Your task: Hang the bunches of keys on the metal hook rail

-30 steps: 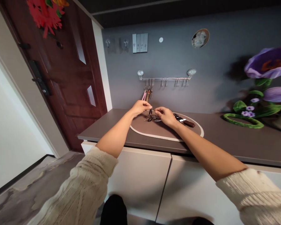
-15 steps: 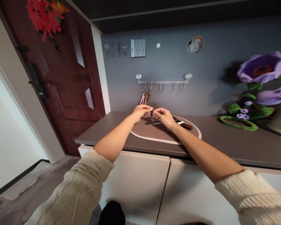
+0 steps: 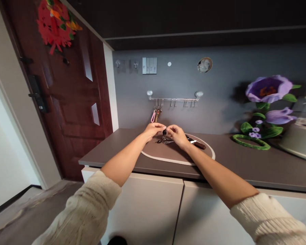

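Over an oval brown mat [image 3: 172, 154] with a pale rim, my left hand [image 3: 153, 131] and my right hand [image 3: 177, 134] come close together. Both are closed in a pinch on a small key ring [image 3: 164, 132], from which dark-headed keys hang between the fingertips. The ring itself is small and partly covered by fingers. On the mat beneath lie several loose keys [image 3: 168, 141], some hidden behind my right hand. A brown key case [image 3: 200, 145] rests to the right of that hand.
Above the counter [image 3: 234, 163] a clear hook rail [image 3: 173, 99] is fixed to the wall, with keys and a pink strap [image 3: 153, 116] hanging at its left. Purple flowers [image 3: 269, 90] stand to the right. A dark shelf [image 3: 193, 23] overhangs. A red-brown door [image 3: 76, 126] is at left.
The camera view has tilted up, so everything sits lower in the picture. My hands stay pinched together at the key ring, with only slight finger movement.
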Demonstrator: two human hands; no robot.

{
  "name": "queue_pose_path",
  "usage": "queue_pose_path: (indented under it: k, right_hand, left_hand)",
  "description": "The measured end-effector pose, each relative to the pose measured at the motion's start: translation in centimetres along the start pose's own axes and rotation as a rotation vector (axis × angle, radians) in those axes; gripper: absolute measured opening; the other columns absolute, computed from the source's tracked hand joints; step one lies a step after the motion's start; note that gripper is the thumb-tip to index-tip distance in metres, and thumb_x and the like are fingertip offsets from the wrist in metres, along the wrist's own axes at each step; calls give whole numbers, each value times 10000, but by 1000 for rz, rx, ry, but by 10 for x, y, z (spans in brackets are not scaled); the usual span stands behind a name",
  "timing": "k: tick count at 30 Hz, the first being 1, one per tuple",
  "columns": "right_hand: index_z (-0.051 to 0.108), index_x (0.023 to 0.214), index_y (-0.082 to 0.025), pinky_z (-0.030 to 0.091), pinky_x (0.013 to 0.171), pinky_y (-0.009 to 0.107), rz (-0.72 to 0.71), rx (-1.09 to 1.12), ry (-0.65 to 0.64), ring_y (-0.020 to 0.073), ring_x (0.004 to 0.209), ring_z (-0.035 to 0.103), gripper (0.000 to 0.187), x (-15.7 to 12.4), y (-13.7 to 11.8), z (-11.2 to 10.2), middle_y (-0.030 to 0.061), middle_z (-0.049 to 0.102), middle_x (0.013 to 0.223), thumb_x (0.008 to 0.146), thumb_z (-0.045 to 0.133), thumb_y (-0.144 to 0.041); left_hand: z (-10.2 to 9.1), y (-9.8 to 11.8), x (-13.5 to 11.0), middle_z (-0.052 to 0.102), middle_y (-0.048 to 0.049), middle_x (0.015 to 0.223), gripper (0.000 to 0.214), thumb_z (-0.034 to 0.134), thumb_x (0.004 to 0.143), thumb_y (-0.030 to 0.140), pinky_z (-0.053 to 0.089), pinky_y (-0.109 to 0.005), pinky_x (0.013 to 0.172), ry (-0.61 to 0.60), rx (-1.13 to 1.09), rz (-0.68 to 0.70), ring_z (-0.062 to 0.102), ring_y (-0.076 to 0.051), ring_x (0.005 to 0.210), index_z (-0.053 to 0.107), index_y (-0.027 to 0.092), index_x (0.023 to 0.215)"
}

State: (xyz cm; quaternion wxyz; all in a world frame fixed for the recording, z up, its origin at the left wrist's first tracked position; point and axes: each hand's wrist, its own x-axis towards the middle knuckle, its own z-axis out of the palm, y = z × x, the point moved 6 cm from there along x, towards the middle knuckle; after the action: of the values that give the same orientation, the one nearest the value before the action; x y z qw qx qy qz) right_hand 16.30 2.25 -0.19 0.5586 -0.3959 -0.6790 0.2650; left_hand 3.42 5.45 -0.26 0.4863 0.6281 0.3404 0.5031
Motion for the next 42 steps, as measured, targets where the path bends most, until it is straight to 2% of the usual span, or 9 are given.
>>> queue_pose_path:
  k: [5, 11, 16, 20, 26, 32, 42]
  right_hand:
    - [518, 723, -171, 395, 613, 257, -83, -105, 62, 111, 587, 462, 283, 4, -2, -7, -16, 516, 625, 694, 533, -452]
    - [544, 716, -169, 391, 707, 293, -147, -242, 169, 146, 694, 505, 213, 15, -18, -18, 26, 579, 734, 707, 499, -377]
    - [539, 714, -164, 392, 680, 280, -134, -234, 214, 134, 661, 493, 193, 41, -26, -24, 16, 578, 708, 696, 497, -352]
    - [542, 725, -159, 392, 667, 268, -108, -196, 275, 128, 654, 491, 183, 70, -31, -24, 10, 573, 690, 689, 490, -331]
    - [562, 720, -146, 397, 681, 261, -34, -168, 364, 127, 654, 511, 160, 103, -36, -13, 33, 599, 728, 687, 480, -280]
    - [594, 707, -144, 410, 708, 264, 8, -215, 460, 144, 687, 549, 163, 125, -30, -5, 52, 636, 748, 682, 464, -238]
    - [624, 680, -156, 432, 694, 254, 81, -198, 551, 155, 696, 573, 163, 139, -13, -2, 61, 658, 740, 657, 491, -248]
  left_hand:
    - [-1, 7, -2, 590, 6, 622, 330, 701, 577, 378, 336, -212, 549, 43, 12, 79, 442, -57, 532, 658, 126, 784]
    - [-14, 10, 1, 573, 2, 606, 171, 597, 686, 275, 371, -220, 599, 232, 154, 141, 463, -74, 549, 639, 111, 713]
    - [-23, 7, 10, 600, -14, 616, 167, 558, 706, 261, 388, -231, 620, 338, 339, 205, 504, -103, 586, 647, 121, 692]
    - [-27, 7, 11, 637, -37, 678, 184, 538, 723, 265, 398, -230, 629, 394, 396, 208, 539, -115, 622, 655, 124, 712]
    - [-28, 11, 8, 659, -52, 728, 184, 519, 747, 248, 397, -231, 636, 432, 461, 205, 562, -122, 650, 657, 128, 736]
    - [-29, 9, 11, 659, -40, 715, 187, 511, 755, 252, 399, -226, 634, 449, 513, 206, 558, -115, 642, 654, 141, 712]
    - [-28, 12, 9, 650, -39, 688, 189, 509, 750, 248, 396, -228, 624, 450, 521, 178, 550, -116, 622, 657, 144, 698]
